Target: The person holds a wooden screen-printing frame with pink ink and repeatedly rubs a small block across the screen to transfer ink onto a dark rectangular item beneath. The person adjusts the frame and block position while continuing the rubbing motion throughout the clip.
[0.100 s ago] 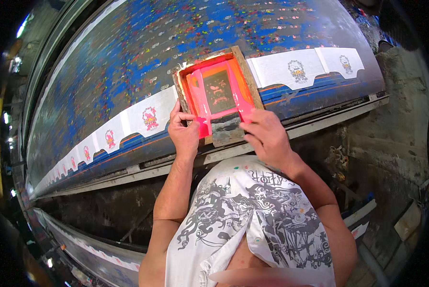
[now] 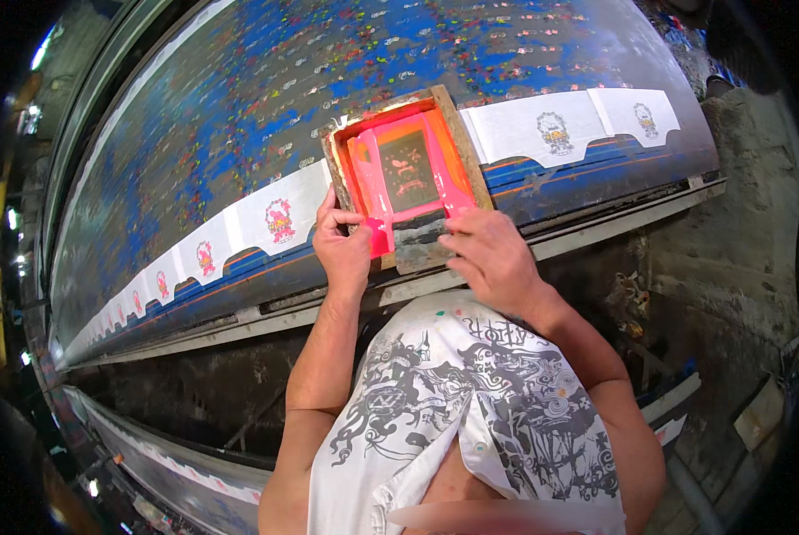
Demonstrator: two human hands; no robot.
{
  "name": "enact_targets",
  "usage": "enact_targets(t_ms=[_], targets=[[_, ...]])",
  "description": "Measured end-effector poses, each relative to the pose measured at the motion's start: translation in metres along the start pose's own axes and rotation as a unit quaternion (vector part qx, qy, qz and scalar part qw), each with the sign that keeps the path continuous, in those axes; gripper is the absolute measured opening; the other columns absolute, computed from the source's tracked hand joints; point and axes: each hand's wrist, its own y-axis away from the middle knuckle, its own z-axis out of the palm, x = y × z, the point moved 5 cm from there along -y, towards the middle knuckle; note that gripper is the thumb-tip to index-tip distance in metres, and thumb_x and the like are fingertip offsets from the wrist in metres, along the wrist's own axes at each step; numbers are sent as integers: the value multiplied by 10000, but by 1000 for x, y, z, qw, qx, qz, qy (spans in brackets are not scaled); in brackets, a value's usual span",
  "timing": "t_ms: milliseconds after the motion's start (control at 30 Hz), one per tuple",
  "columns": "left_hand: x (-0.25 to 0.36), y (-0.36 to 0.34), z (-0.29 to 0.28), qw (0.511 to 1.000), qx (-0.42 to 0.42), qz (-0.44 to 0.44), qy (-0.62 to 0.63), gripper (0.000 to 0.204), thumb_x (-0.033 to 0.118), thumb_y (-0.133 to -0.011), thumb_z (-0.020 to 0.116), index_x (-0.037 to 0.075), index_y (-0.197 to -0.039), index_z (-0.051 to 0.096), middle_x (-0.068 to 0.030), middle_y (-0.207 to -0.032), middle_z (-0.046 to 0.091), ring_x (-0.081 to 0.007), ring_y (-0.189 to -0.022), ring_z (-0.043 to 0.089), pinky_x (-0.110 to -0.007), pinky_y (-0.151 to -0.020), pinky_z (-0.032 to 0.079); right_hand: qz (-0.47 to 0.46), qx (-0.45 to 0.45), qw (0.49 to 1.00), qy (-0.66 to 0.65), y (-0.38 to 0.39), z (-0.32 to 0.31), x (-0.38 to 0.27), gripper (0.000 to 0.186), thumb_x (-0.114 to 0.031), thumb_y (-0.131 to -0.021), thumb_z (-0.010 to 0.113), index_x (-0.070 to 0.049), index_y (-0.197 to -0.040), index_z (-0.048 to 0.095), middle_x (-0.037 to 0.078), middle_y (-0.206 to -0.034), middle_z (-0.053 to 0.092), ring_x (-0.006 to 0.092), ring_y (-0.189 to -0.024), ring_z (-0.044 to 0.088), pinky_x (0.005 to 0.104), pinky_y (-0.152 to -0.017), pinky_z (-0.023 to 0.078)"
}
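Note:
A wooden screen-printing frame [image 2: 466,147] rests on the long table, its inside smeared with bright pink and orange ink around a dark mesh window [image 2: 408,169]. My left hand [image 2: 341,245] is closed on the frame's near left corner, thumb on top. At the near end of the frame stands a dark, ink-stained squeegee [image 2: 424,242]. My right hand [image 2: 493,259] is at the squeegee's right edge, fingers slightly parted and bent, the fingertips over that edge. Whether they press on it is hard to tell.
White cut fabric pieces line the table's near edge; those on the left [image 2: 279,218] bear pink-filled prints, those on the right [image 2: 556,129] lack pink. The tabletop [image 2: 266,89] is blue and grey with ink specks. A metal rail [image 2: 596,223] runs along its front.
My right hand has shifted slightly left over the squeegee's edge, its fingers a little more spread. The left hand and the frame have stayed put.

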Motion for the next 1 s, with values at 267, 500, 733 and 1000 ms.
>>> enact_targets(t_ms=[267, 500, 733, 1000], targets=[[-1, -3, 6, 1000, -4, -5, -11, 269, -219, -835, 691, 39, -912, 670, -278, -1829, 480, -329, -1647, 549, -435, -1300, 468, -86, -98, 990, 59, -27, 22, -3, 386, -177, -961, 724, -79, -1325, 806, 115, -1354, 745, 337, -1342, 694, 495, -1106, 575], [0, -4, 7, 1000, 3, 4, -24, 163, -104, -844, 771, 46, -887, 724, -329, -1765, 536, -381, -1649, 549, -443, -1301, 446, -103, -143, 979, 99, -47, 28, -5, 361, -157, -959, 723, -61, -1304, 773, 102, -1246, 736, 320, -1252, 716, 474, -1057, 585], [1, -2, 8, 998, 3, 15, -59, 155, -88, -825, 763, 54, -863, 716, -328, -1745, 551, -399, -1643, 547, -452, -1316, 427, -54, -186, 979, 58, -55, 16, 3, 467, -50, -877, 786, -23, -1343, 779, 132, -1307, 751, 368, -1239, 722, 494, -1077, 597], [5, 1, 9, 997, -2, 12, -73, 164, -94, -843, 750, 61, -858, 699, -306, -1759, 533, -403, -1651, 530, -460, -1333, 412, -33, -152, 987, 48, -36, 20, 1, 573, 3, -826, 794, -11, -1399, 774, 158, -1356, 744, 393, -1276, 721, 514, -1098, 597]])
